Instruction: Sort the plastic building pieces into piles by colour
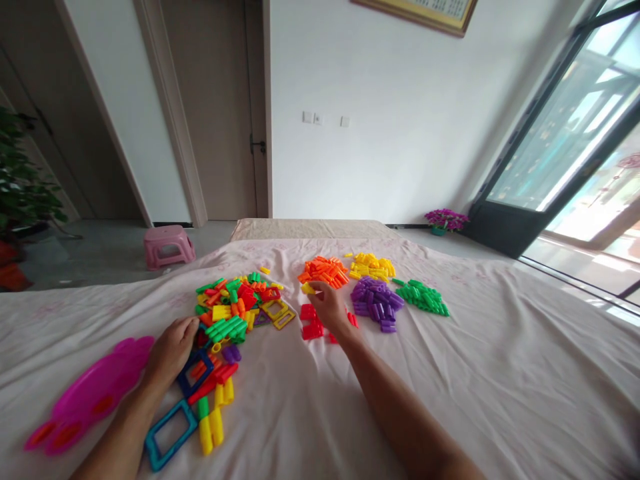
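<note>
My right hand [327, 305] reaches out over the bed and pinches a small yellow tube piece [307, 288] at its fingertips, just above the red pile [313, 322] and below the orange pile [324, 271]. My left hand [173, 350] rests with curled fingers at the left edge of the mixed pile of coloured tubes [233, 308], touching pieces there; what it holds, if anything, is hidden. Sorted piles of yellow [373, 266], purple [376, 301] and green [424, 297] pieces lie to the right.
A pink plastic lid [93, 393] lies at the left by my left forearm. Blue square frames [170, 430] and loose yellow tubes [214, 423] lie near it. A pink stool [167, 245] and a flower pot [445, 220] stand on the floor beyond the pale sheet [500, 373].
</note>
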Tool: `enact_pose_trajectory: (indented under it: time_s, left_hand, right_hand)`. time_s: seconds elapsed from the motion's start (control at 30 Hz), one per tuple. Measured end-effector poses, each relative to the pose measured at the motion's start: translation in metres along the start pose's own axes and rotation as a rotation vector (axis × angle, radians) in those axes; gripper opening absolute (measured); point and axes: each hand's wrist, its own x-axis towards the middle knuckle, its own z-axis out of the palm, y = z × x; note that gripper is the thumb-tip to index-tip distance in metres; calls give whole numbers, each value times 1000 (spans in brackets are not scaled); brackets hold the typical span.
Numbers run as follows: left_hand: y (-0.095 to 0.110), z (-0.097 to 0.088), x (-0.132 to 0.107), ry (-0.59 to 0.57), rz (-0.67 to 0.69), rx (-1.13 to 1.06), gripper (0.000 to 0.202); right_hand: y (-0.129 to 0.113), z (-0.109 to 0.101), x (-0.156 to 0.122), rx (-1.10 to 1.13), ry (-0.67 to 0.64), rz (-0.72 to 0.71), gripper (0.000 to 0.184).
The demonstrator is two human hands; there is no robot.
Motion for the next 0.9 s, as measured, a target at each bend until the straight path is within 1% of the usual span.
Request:
enact_pose_trajectory:
  time_s: [0.07, 0.13, 0.2, 0.27, 0.33, 0.43, 0.5, 0.57, 0.6, 0.67, 0.73, 0.83, 0.9]
  left_hand:
    - [-1, 1, 1, 0, 5, -5, 45]
    - [-2, 1, 1, -1, 8, -9, 45]
    - [-3, 2, 2, -1, 10, -11, 45]
    - [-4, 2, 2, -1, 11, -13, 46]
    - [-4, 2, 1, 1, 5, -11, 46]
    - [-4, 2, 2, 3, -1, -9, 45]
    - [-4, 2, 2, 2, 1, -10, 43]
    - [-4, 2, 3, 2, 3, -11, 43]
    - [-4, 2, 3, 1, 3, -11, 44]
    - [-3, 2, 2, 1, 4, -12, 45]
    - [-2, 2, 2, 2, 4, -11, 46]
    - [0, 0, 0, -2, 6, -12, 47]
    - [2, 0, 0, -4, 7, -10, 48]
  right_hand:
    - [18, -19, 20, 107, 201, 74, 39]
    - [35, -37, 34, 172, 366, 113, 50]
    - [50, -48, 41, 196, 448, 132, 59]
    - [60, -50, 41, 212, 447, 146, 63]
    - [65, -44, 38, 229, 388, 148, 60]
    - [59, -26, 30, 179, 302, 89, 44]
    - [49, -13, 23, 115, 259, 15, 35]
    - [33, -1, 14, 97, 193, -51, 31]
    - [24, 4, 9, 103, 140, -80, 31]
    - [2, 13, -5, 122, 1, -141, 31]
    - [-23, 20, -22, 128, -175, -232, 30]
    - [-56, 28, -50, 114, -446, -430, 32]
    - [-71, 34, -69, 83, -592, -587, 34]
